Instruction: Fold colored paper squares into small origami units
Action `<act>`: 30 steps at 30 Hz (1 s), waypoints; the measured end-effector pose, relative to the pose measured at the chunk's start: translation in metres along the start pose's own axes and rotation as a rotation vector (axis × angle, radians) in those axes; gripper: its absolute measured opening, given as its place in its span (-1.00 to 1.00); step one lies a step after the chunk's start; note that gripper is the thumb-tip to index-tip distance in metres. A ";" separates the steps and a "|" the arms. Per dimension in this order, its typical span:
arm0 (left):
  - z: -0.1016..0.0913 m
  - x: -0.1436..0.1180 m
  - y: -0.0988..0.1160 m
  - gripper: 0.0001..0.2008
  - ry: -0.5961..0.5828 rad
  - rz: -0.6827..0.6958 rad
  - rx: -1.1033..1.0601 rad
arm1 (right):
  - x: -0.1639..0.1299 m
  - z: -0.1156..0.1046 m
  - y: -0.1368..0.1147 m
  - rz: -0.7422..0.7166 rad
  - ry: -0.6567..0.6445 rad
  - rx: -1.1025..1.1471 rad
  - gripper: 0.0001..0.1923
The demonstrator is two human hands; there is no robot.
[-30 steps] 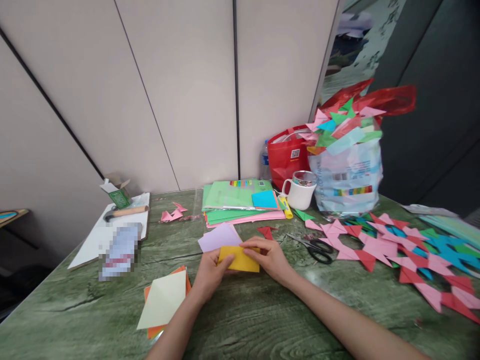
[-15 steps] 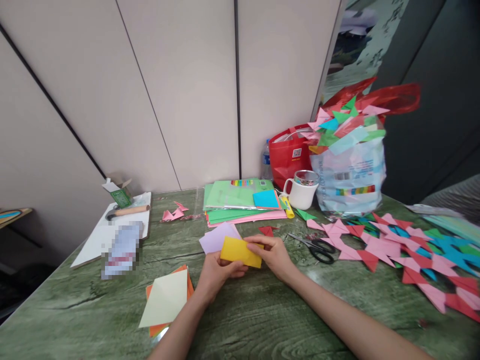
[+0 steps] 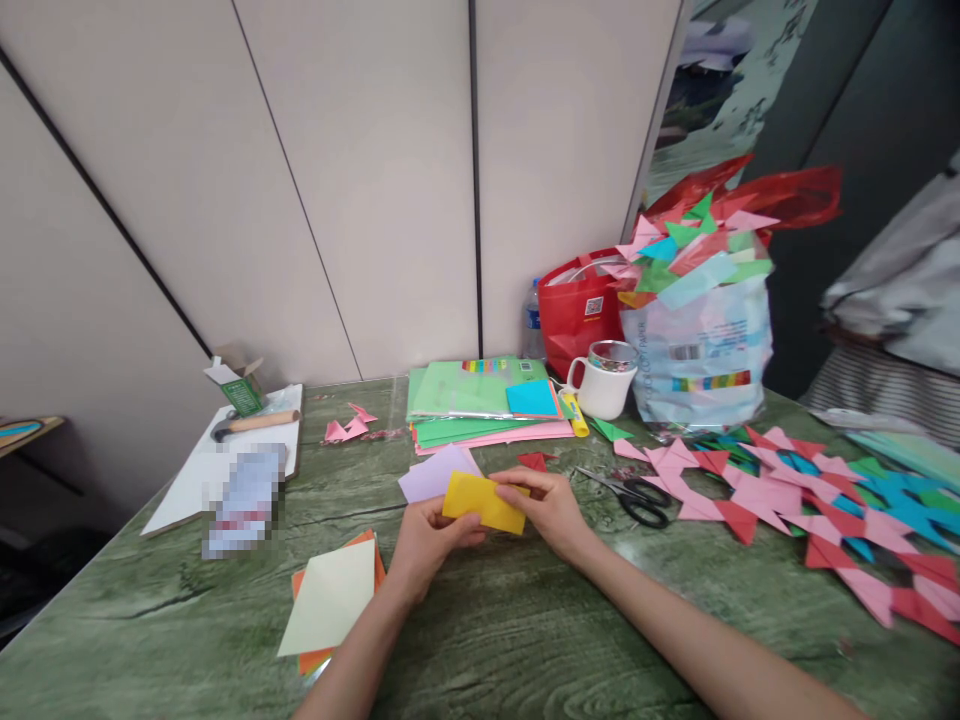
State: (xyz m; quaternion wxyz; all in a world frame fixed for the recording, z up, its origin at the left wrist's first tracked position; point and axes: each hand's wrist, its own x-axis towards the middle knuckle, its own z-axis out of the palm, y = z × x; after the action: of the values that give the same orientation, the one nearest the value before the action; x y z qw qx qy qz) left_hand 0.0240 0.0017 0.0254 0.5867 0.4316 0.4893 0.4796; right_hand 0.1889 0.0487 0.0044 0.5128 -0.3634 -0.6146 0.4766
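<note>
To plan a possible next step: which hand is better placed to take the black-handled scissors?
Probably the right hand: the scissors lie nearer to it, on its outer side. The left hand is farther; both hold the yellow paper.

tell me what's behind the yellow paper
Behind the yellow paper, the lilac paper shows past its top left; fingers of the left hand peek out below. Whatever else it covers is hidden.

Open near tabletop (image 3: 495, 640), scissors (image 3: 619, 489) obstructing right
</note>
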 end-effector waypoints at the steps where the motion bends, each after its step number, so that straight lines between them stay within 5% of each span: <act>1: -0.001 0.000 0.001 -0.65 -0.001 0.009 -0.005 | 0.000 0.000 0.000 -0.002 -0.001 -0.005 -0.81; 21: -0.002 0.002 0.001 -0.68 0.010 0.033 -0.003 | 0.000 -0.001 0.001 -0.039 0.004 -0.007 -0.82; 30: -0.003 -0.002 0.012 -0.13 -0.073 0.128 -0.130 | 0.000 -0.003 0.002 -0.039 -0.016 -0.041 -0.79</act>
State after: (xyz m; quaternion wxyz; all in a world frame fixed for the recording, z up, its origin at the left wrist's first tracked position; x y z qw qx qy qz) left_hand 0.0194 0.0023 0.0371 0.5993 0.4402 0.4069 0.5306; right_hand 0.1912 0.0503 0.0027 0.5092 -0.3581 -0.6354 0.4568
